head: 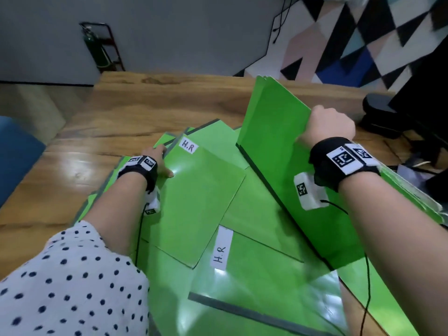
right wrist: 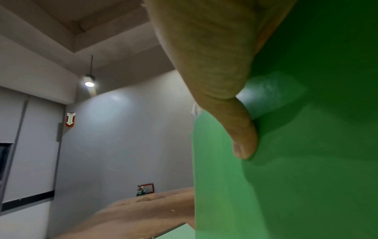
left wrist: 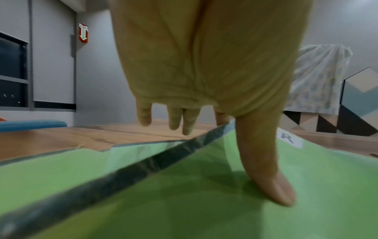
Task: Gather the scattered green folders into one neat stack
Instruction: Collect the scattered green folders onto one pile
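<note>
Several green folders lie overlapping on the wooden table (head: 126,105). My left hand (head: 161,163) is on the far left corner of a folder labelled H.R (head: 201,202). Its thumb (left wrist: 272,181) presses on the cover while the index finger goes behind the raised grey spine (left wrist: 155,163), pinching it. The other fingers (left wrist: 174,119) reach straight past the edge. My right hand (head: 332,124) grips the top edge of a bundle of green folders (head: 278,154) stood on edge and tilted at the right. Its thumb (right wrist: 243,137) lies flat on the bundle's face (right wrist: 306,169). Another H.R folder (head: 266,282) lies nearest me.
A black monitor base (head: 378,115) stands on the table right behind the held bundle. A blue seat (head: 14,154) is off the table's left edge. A fire extinguisher on a stand (head: 99,49) is by the far wall. Bare wood shows at the far left.
</note>
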`<state>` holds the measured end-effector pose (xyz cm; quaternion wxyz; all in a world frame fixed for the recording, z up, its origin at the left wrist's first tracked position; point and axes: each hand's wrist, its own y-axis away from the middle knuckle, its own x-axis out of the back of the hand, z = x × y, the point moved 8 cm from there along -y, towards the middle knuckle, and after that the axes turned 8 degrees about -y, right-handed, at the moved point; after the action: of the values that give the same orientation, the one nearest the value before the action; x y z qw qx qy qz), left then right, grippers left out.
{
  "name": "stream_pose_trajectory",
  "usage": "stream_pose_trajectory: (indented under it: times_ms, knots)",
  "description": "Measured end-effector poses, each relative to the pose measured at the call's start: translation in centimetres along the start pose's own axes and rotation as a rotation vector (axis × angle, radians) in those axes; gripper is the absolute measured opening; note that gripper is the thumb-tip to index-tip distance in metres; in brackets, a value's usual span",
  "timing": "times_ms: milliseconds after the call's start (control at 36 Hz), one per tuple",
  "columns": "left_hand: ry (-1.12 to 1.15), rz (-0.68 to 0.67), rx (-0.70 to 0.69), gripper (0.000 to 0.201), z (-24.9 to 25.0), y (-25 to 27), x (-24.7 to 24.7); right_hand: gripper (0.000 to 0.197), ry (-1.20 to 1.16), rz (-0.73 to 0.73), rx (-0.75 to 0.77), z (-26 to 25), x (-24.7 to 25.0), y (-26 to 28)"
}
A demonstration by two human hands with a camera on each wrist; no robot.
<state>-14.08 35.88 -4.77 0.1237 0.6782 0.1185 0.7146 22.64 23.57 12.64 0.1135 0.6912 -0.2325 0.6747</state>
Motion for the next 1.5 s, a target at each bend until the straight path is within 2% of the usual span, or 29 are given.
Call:
stream_pose_trajectory:
  times_ms: [194, 333, 500, 583, 722, 889, 1000, 1167, 1278, 1333, 1444, 1500]
  knots:
    - [-0.109, -0.116, -0.028, 0.079, 0.3, -1.1, -0.5, 0.039, -0.006, 0.0, -0.043, 0.6, -0.7, -1.3]
    - [-0.094, -0.071, 0.025, 0.073, -0.3, -1.1, 0.4, 0.037, 0.005, 0.026, -0.029, 0.6, -0.7, -1.4]
    - [0.018, 0.028, 0.026, 0.08, -0.2, 0.2, 4.6, 0.034, 0.007, 0.014, -0.015, 0.7, -0.7, -1.0]
    - [0.068, 0.055, -0.008, 0.079, 0.5, 1.7, 7.4, 0.033, -0.006, -0.001, 0.007, 0.5, -0.9, -0.8]
    - [0.077, 0.097, -0.047, 0.066, 2.6, 4.5, 10.5, 0.031, -0.036, -0.004, 0.048, 0.1, -0.6, -0.2]
    - [0.25, 0.155, 0.03, 0.068, 3.6, 8.1, 11.8, 0.033, -0.094, -0.049, 0.087, 0.4, 0.1, 0.3]
    - [0.352, 0.182, 0.06, 0.069, 3.1, 10.7, 12.0, 0.037, -0.132, -0.031, 0.008, 3.3, 1.9, 0.4]
    - [0.45, 0.251, 0.021, 0.066, 3.1, 15.0, 13.8, 0.044, -0.285, -0.028, -0.21, 9.9, 3.3, 0.3]
    - [0.505, 0.321, 0.017, 0.062, 3.5, 17.5, 15.9, 0.028, -0.458, -0.163, -0.306, 13.3, 2.3, 1.8]
    - [0.502, 0.359, 0.021, 0.059, 3.7, 18.6, 16.7, 0.028, -0.54, -0.247, -0.333, 14.2, 0.8, 2.9]
    - [0.586, 0.384, 0.038, 0.057, 3.7, 19.8, 16.9, 0.042, -0.693, -0.384, -0.443, 15.2, -3.7, 5.0]
    - [0.715, 0.352, 0.027, 0.058, 3.5, 19.4, 16.2, 0.06, -0.7, -0.442, -0.462, 15.1, -5.6, 6.2]
